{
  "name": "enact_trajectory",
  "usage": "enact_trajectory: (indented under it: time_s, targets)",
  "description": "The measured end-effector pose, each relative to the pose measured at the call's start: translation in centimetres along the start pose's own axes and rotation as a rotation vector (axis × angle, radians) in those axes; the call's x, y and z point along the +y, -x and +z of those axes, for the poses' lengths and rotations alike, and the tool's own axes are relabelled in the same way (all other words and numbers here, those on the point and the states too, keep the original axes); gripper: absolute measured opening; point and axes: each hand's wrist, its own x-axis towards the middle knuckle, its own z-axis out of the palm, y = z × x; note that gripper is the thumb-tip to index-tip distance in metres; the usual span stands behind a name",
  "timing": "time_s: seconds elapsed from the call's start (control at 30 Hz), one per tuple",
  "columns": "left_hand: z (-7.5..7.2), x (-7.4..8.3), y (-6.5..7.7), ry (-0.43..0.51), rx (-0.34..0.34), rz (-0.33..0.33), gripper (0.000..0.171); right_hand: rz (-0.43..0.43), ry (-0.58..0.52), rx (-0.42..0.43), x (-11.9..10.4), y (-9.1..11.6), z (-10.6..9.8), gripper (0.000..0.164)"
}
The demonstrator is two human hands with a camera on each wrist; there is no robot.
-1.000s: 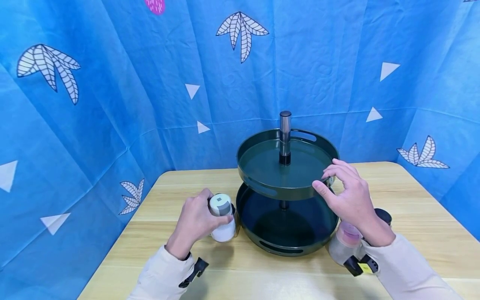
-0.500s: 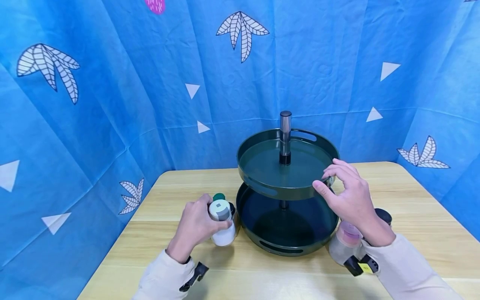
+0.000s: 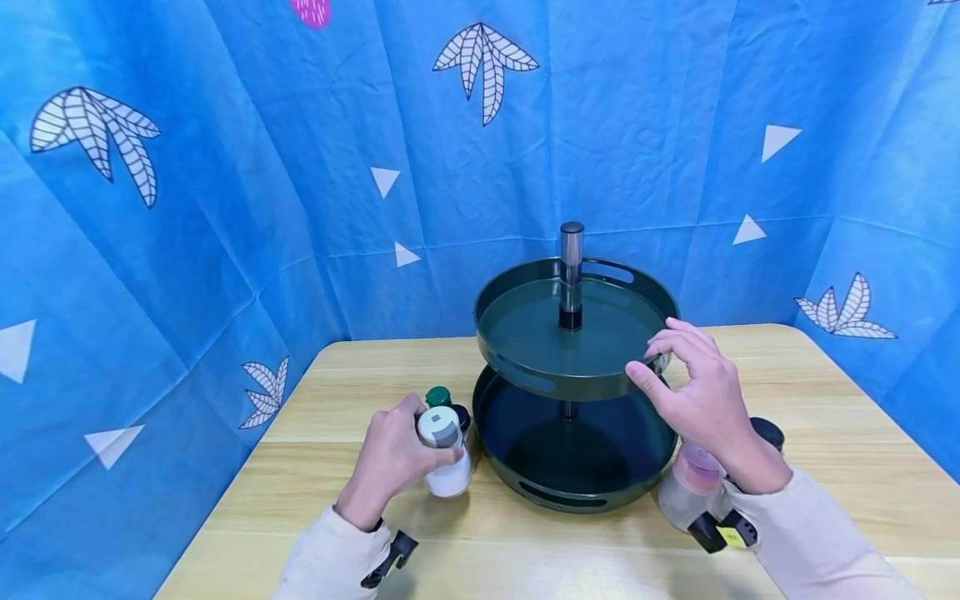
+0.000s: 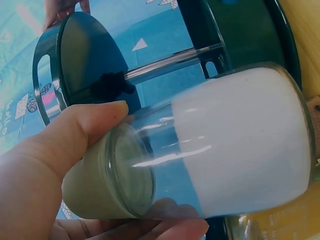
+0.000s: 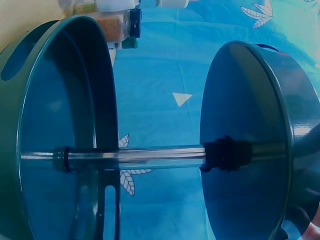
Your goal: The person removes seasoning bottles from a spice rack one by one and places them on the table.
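Observation:
My left hand point(image 3: 393, 454) grips a clear glass seasoning jar point(image 3: 448, 481) around its pale lid. White contents fill the jar's lower part; in the left wrist view the jar point(image 4: 245, 140) lies across the picture, thumb on one side and fingertips on the other. To its right stands a dark green two-tier round tray, with an upper tier point(image 3: 525, 333), a lower tier point(image 3: 510, 479) and a chrome post point(image 3: 571, 262). My right hand point(image 3: 701, 404) holds the upper tier's right rim, thumb in front and fingers over the edge.
A green-capped container point(image 3: 438, 396) and a black-capped jar point(image 3: 461, 418) stand just behind the held jar. Under my right forearm are a pink-topped jar point(image 3: 693, 479) and another black lid point(image 3: 767, 432). A blue patterned cloth point(image 3: 480, 167) hangs behind the wooden table point(image 3: 360, 367).
My left hand has shifted slightly toward me with the jar, uncovering the green cap and more of the black cap behind it. The right hand and the tray stay where they were.

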Motion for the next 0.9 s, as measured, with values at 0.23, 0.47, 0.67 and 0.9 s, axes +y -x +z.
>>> enact_trajectory:
  time_s: [0.23, 0.47, 0.67, 0.9]
  targets:
    - [0.4, -0.6, 0.2, 0.012, -0.005, -0.014, 0.049, 0.001, -0.003, -0.003, 0.0, 0.0, 0.0, 0.019]
    - [0.9, -0.9, 0.3, 0.020, -0.022, -0.025, 0.050, 0.004, -0.005, -0.001, -0.1, 0.0, -0.1, 0.019]
    - [1.3, -1.4, 0.4, 0.026, -0.032, -0.043, 0.049, 0.005, -0.006, -0.002, -0.1, 0.0, -0.1, 0.019]
    - [1.7, -1.9, 0.4, 0.027, -0.034, -0.050, 0.049, 0.004, -0.007, 0.001, 0.0, -0.1, 0.0, 0.019]
